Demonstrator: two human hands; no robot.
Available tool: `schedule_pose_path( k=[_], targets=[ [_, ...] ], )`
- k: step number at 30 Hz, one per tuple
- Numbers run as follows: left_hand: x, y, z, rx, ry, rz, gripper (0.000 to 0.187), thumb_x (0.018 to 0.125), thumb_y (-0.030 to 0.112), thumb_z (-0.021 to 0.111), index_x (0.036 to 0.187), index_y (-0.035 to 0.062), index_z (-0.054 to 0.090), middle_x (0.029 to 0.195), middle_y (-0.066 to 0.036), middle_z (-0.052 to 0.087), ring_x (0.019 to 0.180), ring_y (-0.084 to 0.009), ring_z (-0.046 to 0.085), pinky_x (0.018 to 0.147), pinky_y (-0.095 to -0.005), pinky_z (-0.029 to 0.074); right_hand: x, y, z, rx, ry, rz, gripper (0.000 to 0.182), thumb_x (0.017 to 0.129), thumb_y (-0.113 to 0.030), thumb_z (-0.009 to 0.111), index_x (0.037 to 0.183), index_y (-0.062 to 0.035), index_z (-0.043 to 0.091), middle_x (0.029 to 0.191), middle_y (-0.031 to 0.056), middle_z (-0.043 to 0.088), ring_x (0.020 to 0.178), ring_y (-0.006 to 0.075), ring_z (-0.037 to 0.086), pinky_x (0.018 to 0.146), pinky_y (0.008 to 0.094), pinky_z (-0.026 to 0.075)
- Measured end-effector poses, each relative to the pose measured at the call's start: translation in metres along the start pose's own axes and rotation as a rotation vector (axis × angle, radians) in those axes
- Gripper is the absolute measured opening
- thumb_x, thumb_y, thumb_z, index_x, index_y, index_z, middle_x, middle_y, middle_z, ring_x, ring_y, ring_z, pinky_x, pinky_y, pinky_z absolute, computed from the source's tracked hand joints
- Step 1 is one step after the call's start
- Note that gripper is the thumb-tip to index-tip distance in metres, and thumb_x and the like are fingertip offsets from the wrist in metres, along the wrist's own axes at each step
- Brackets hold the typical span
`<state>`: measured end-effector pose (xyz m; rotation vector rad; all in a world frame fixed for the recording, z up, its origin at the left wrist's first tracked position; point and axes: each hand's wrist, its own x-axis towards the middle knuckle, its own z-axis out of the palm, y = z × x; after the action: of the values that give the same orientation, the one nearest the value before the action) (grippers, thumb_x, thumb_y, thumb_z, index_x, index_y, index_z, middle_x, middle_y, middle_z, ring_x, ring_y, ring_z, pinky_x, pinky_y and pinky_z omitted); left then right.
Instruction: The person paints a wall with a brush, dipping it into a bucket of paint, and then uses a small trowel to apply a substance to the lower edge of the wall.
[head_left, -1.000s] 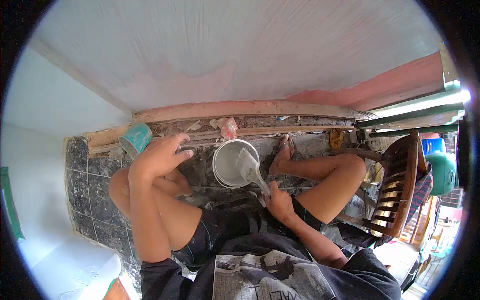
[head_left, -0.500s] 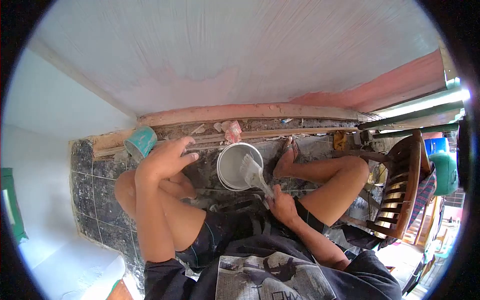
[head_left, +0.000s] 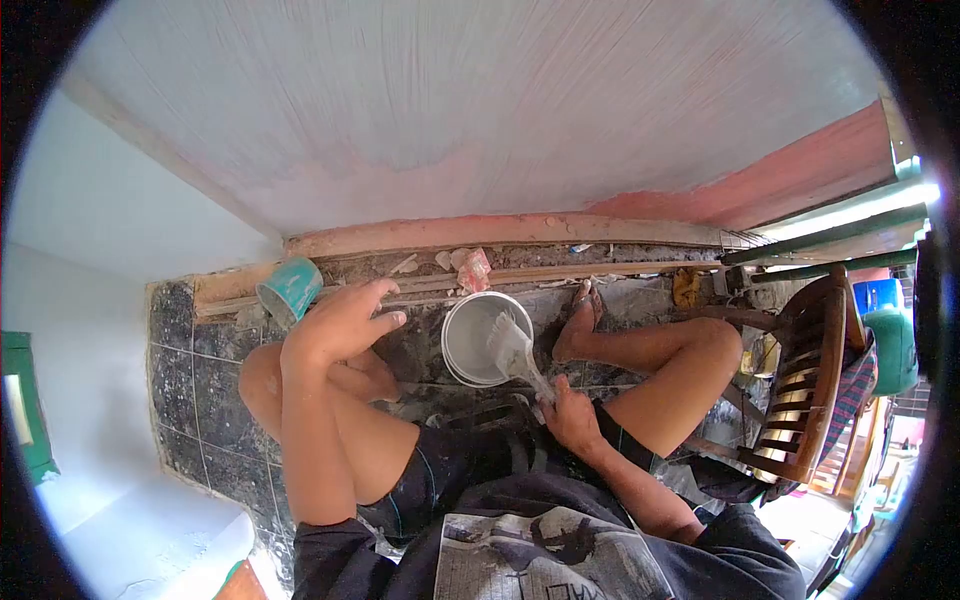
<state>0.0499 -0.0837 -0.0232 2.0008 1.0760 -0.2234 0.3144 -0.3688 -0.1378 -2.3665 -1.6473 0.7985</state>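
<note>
A wide paintbrush (head_left: 518, 358) is over the right part of a white plastic bucket (head_left: 446, 352), its bristles pointing into the mouth and its handle leaning out past the rim. The right hand (head_left: 573, 415) grips the handle, fingers closed round it; the grip hides the handle's end. Whether the bristles touch the bucket cannot be told, and the pale contents are hard to make out. The brush looks whitish, its bristles and ferrule coated and barely distinguishable, the handle smeared too.

The bucket stands on the dark tiled floor (head_left: 170, 370), between the person's bent legs, near the floor's wall-side edge. There, a crumpled red-and-white packet (head_left: 474, 270) lies just beyond the rim. The left hand (head_left: 350, 322) appears empty, thumb apart from loosely bent fingers, partly covering a tilted teal container (head_left: 295, 280) near the floor's left corner.
</note>
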Motion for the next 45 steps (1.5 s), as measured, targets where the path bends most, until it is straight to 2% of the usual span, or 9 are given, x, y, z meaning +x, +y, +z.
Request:
schedule_pose_path(
  k=[6,12,15,18,21,27,30,39,45],
  targets=[
    [0.001,-0.004,0.003,0.022,0.045,0.037,0.046,0.088,0.033,0.063,0.124,0.0065,0.052,0.097,-0.014,0.062,0.092,-0.0278,0.059,0.082,-0.0375,0.047,0.003,-0.005,-0.005,-0.021,-0.064,0.079,0.038,0.085,-0.022,0.059,0.111,0.0004,0.043,0.069,0.0258,0.061,0.065,0.0453,0.061,0.060,0.0548,0.048],
    [0.000,0.000,0.001,0.008,0.023,-0.002,0.046,0.088,0.033,0.063,0.124,0.0073,0.052,0.097,-0.014,0.062,0.091,-0.0271,0.059,0.081,-0.0371,0.047,0.002,-0.010,-0.009,0.048,-0.046,0.094,0.032,0.085,-0.019,0.059,0.108,-0.0016,0.044,0.074,0.0290,0.061,0.071,0.0479,0.060,0.062,0.0560,0.048],
    [0.002,-0.005,0.004,0.001,0.037,0.017,0.046,0.087,0.033,0.063,0.124,0.0074,0.052,0.097,-0.014,0.062,0.091,-0.0266,0.059,0.081,-0.0370,0.047,0.004,0.005,0.001,0.224,0.042,0.010,0.030,0.087,-0.021,0.059,0.104,-0.0005,0.046,0.071,0.0221,0.062,0.062,0.0393,0.062,0.056,0.0482,0.048],
    [0.003,-0.006,0.005,-0.001,0.042,0.036,0.046,0.087,0.033,0.063,0.124,0.0075,0.052,0.096,-0.014,0.062,0.090,-0.0268,0.059,0.081,-0.0370,0.047,0.012,0.021,0.007,0.804,-0.283,0.344,0.029,0.089,-0.024,0.060,0.102,0.0005,0.051,0.071,0.0096,0.060,0.057,0.0220,0.058,0.053,0.0357,0.045],
    [0.003,-0.005,0.004,0.012,0.029,0.023,0.046,0.087,0.032,0.063,0.124,0.0068,0.052,0.095,-0.014,0.063,0.088,-0.0273,0.060,0.080,-0.0370,0.047,0.011,0.005,-0.015,1.007,-0.370,0.552,0.030,0.091,-0.027,0.059,0.102,0.0007,0.054,0.072,0.0023,0.055,0.060,0.0111,0.050,0.054,0.0275,0.041],
    [0.003,0.000,0.000,-0.013,-0.005,-0.002,0.046,0.087,0.033,0.061,0.123,0.0054,0.054,0.113,-0.022,0.061,0.106,-0.0365,0.057,0.091,-0.0436,0.044,0.011,0.013,0.006,0.683,-0.148,0.248,0.024,0.093,-0.024,0.055,0.093,0.0001,0.054,0.071,0.0055,0.056,0.057,0.0118,0.051,0.050,0.0285,0.042],
    [0.005,-0.004,0.004,0.036,0.035,0.052,0.046,0.087,0.032,0.063,0.123,0.0059,0.053,0.097,-0.015,0.063,0.089,-0.0285,0.060,0.079,-0.0379,0.048,0.011,0.011,-0.007,0.948,-0.405,0.451,0.023,0.095,-0.024,0.052,0.094,-0.0009,0.052,0.076,0.0083,0.060,0.060,0.0131,0.055,0.053,0.0295,0.047],
    [0.005,0.004,0.000,0.007,-0.019,0.015,0.046,0.087,0.034,0.061,0.122,0.0052,0.053,0.112,-0.022,0.061,0.103,-0.0363,0.058,0.090,-0.0438,0.045,-0.003,-0.025,-0.007,1.207,-0.513,0.744,0.025,0.095,-0.027,0.050,0.101,-0.0026,0.045,0.082,0.0074,0.060,0.060,0.0162,0.060,0.052,0.0273,0.049],
    [0.005,0.002,0.003,0.002,-0.001,0.000,0.046,0.088,0.033,0.060,0.124,0.0053,0.052,0.112,-0.022,0.061,0.105,-0.0362,0.057,0.091,-0.0438,0.044,-0.009,-0.011,0.018,1.268,-0.489,0.639,0.022,0.094,-0.026,0.050,0.097,-0.0054,0.044,0.072,0.0028,0.052,0.052,0.0120,0.050,0.045,0.0259,0.039]
  ],
)
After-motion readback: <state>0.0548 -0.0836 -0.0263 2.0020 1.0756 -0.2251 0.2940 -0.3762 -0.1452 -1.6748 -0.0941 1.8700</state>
